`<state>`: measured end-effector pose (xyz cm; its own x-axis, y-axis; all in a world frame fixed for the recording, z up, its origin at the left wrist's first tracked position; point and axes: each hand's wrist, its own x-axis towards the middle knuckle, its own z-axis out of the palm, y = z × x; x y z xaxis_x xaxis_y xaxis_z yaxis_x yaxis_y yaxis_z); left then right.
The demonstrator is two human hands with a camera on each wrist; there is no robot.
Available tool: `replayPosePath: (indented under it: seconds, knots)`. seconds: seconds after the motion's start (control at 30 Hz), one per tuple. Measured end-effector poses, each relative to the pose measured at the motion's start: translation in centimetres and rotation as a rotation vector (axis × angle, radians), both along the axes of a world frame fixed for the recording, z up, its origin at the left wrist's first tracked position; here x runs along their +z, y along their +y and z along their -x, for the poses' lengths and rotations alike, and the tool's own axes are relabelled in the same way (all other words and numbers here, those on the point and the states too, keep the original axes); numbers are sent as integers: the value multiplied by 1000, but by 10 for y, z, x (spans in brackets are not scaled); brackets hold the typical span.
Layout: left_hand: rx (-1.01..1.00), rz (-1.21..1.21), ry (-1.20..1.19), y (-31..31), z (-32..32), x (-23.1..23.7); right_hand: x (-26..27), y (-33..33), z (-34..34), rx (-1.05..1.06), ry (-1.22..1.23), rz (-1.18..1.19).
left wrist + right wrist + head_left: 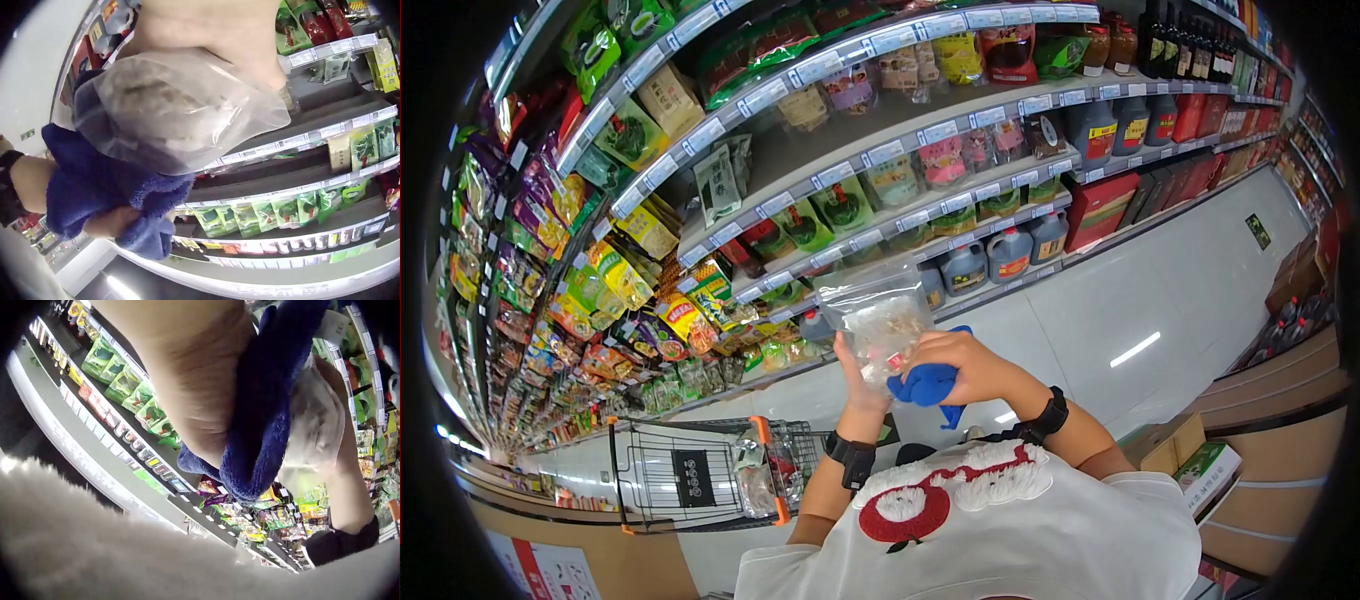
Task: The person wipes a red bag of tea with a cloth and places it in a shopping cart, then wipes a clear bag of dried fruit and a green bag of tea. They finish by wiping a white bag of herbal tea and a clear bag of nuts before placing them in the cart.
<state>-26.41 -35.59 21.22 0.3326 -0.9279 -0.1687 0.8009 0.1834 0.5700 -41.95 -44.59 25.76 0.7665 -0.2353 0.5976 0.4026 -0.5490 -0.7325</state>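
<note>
In front of the person's chest, the left hand (853, 372) holds a clear zip-top plastic bag (870, 318) from the side, thumb up along its edge. Pale, brownish contents show through the plastic; what they are is unclear. The right hand (985, 368) grips a bunched blue cloth (927, 384) against the bag's lower right side. Seen from the left wrist, the fuzzy cloth (106, 181) overlaps the bag (187, 119). In the right wrist view the cloth (262, 412) lies in the palm, and the bag (315, 419) is just beyond it.
Shelves (880, 155) of packaged food curve round the front and left. Large jugs (1010, 255) stand on the low shelf. A shopping cart (700, 475) with bagged goods is at the lower left. Cartons (1205, 475) lie at the right, beside the tiled floor (1100, 300).
</note>
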Motion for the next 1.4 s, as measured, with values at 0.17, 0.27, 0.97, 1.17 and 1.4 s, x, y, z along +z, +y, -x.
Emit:
replayPosePath:
  seconds: [0.17, 0.27, 0.97, 1.17, 1.4]
  knots:
    - [47, -142, -253, 10, 11, 14, -18, -21, 2, -366, 50, 12]
    - [-195, -93, -83, 8, -2, -21, -19, -28, 2, -638, 45, 31]
    - [-362, -462, -288, 38, 30, 24, -19, -18, -7, -811, 115, 235]
    - [-301, -372, -271, 35, 16, 17, -22, -27, 2, -889, 301, 223]
    - [-244, -413, -332, 38, 17, 14, -51, -41, 4, -838, 128, -146]
